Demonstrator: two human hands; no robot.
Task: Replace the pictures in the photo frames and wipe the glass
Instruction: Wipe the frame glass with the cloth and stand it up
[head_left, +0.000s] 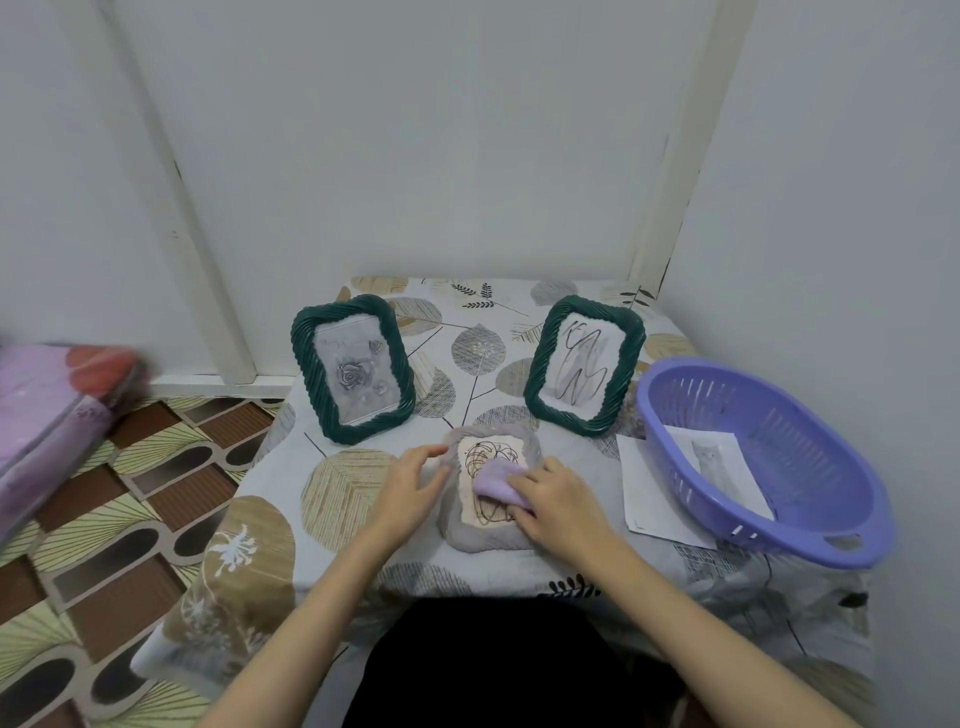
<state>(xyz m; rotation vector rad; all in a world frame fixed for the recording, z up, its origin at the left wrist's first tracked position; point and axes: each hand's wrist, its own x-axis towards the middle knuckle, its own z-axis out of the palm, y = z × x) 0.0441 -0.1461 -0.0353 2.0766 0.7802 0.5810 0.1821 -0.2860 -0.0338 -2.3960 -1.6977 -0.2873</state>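
Covering small table (363, 525), leaf-print cloth, pale walls, patterned floor mat (130, 499)

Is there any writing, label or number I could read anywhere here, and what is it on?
No text here can be read for certain.
Left green frame: a faint script line above the rose, too blurred to read.
Right green frame: black strokes that may be letters or only a line drawing; cannot tell.
Grey frame under the hands: scribble drawing, no words.
Paper in the purple basket: a pale picture, no legible text.
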